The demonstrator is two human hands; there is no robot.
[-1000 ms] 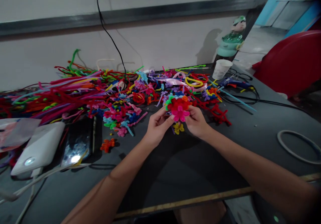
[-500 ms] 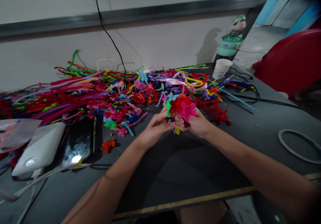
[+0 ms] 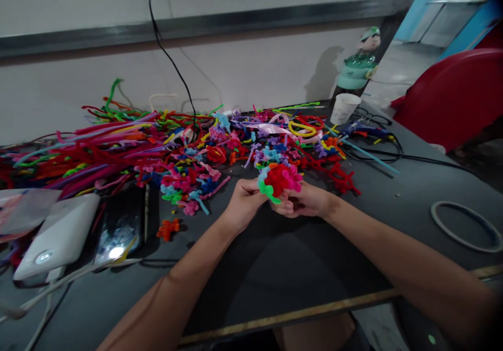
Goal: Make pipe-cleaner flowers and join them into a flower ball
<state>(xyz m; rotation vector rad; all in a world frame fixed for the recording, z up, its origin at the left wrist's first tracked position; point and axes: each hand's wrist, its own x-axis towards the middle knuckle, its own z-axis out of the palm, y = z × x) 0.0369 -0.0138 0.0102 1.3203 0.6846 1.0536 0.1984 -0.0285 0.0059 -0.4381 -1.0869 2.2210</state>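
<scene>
Between both hands, above the dark table, is a small bunch of pipe-cleaner flowers [image 3: 278, 180] in red, pink, green and light blue. My left hand [image 3: 247, 200] pinches it from the left, thumb and fingers closed. From the right, my right hand [image 3: 308, 200] has its fingers curled round the lower part of the bunch. The stems are hidden by the fingers. Just beyond the hands lies a heap of finished pipe-cleaner flowers [image 3: 188, 181] in many colours. An orange pipe-cleaner flower [image 3: 168, 229] lies apart, left of my left forearm.
Loose pipe cleaners [image 3: 98, 152] are piled along the wall. At left lie a white power bank [image 3: 58, 236] and a phone [image 3: 122, 225] with cables. At right are a paper cup [image 3: 344, 109], green bottle [image 3: 356, 70], glue gun [image 3: 363, 127], grey ring [image 3: 466, 225] and red chair [image 3: 451, 99].
The flower bunch has turned and tipped in my hands, with the pink flower now facing right and light blue showing at left. Both hands have shifted slightly.
</scene>
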